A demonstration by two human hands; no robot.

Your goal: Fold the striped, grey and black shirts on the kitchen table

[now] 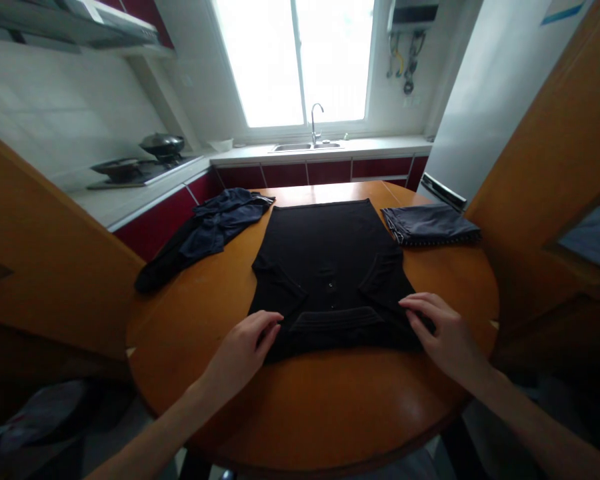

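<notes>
A black garment (325, 247) lies spread flat on the round wooden table (310, 413). It looks like a top, with a stitched band (336, 319) along its near edge and sides folded inward. My left hand (243, 343) rests at its near left corner, thumb and fingertips slightly apart, with no cloth visibly lifted between them. Over the near right side is my right hand (443, 333), fingers curved and thumb apart, with nothing seen in it. The undersides of both hands are hidden.
A crumpled dark blue and black garment (220, 223) lies at the table's left edge. On the right sits a folded dark cloth (433, 223) with a dotted edge. Beyond are a counter with a sink (305, 147), a stove with pans (163, 145), and a fridge (500, 87).
</notes>
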